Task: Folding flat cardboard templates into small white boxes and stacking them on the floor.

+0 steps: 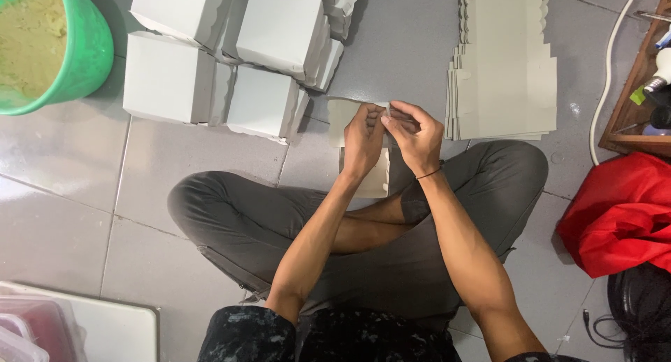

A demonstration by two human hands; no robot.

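Observation:
I sit cross-legged on a grey tiled floor. My left hand [363, 135] and my right hand [416, 131] meet over a flat grey cardboard box blank [341, 114] that lies on the floor in front of my legs. Both hands pinch a flap at its upper edge, fingertips close together. Part of the blank [377, 180] shows white below my wrists; the rest is hidden by my hands. A thin black band circles my right wrist.
Several folded white boxes [265, 100] stand at the upper left. A stack of flat blanks [503, 75] lies upper right. A green bucket [87, 54] is far left, a red cloth [622, 215] and wooden tray [632, 103] on the right, a white cable [608, 68] beside them.

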